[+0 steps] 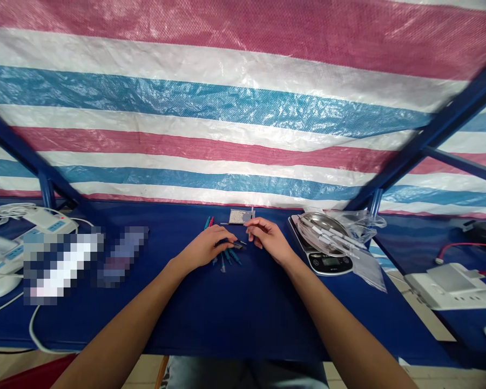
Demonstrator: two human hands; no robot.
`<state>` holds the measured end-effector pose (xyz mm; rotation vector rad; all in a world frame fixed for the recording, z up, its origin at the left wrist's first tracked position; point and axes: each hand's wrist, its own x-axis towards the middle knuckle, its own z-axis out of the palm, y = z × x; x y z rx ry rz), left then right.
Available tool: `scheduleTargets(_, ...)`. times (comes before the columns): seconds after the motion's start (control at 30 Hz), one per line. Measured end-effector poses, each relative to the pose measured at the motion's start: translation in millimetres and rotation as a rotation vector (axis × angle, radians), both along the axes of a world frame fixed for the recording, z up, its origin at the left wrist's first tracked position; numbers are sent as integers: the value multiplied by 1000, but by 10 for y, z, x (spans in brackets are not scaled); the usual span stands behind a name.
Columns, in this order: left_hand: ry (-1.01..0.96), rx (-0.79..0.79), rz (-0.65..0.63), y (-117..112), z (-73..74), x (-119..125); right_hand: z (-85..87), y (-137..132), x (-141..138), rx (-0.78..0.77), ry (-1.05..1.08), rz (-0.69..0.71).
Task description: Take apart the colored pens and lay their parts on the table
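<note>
My left hand [206, 247] reaches in over the blue table top [194, 319], its fingertips pinching a small dark piece [238, 245]. Just beyond those fingers, my right hand [268, 238] hangs curled and holds nothing. Several slim teal plastic pieces [228, 257] lie under and in front of the hands. Two small pens or tubes [207, 222], one teal and one pink, stand out beyond my left hand. A flat card of pale beads [240, 216] lies at the far edge.
To the right, a digital kitchen scale [323, 262] holds a steel bowl [326, 223] and a plastic bag of white tubes [336, 235]. Pixelated objects [60, 265] and a white corded device [20, 237] occupy the left. A white power strip [449, 285] sits lower right, before a striped tarp [210, 102].
</note>
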<state>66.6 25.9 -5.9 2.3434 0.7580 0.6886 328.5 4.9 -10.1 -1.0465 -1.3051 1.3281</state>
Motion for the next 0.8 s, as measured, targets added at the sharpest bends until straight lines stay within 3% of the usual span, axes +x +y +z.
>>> scheduleTargets(0.1, -198, -134, 153, 39, -18, 15, 86, -19, 5, -19, 157, -35)
scheduleTargets(0.2, -478, -390, 304, 78, -13, 28, 128, -31, -11, -6, 275, -43)
scheduleTargets(0.3, -637, -562, 354, 81, 15, 41, 103, -25, -43, 72, 287, -121)
scheduleTargets(0.5, -627, -626, 333, 44, 1, 80, 117, -66, -109, 268, 149, -261)
scheduleTargets(0.8, -582, -610, 284, 39, -50, 84, 115, -130, -121, 394, -60, -270)
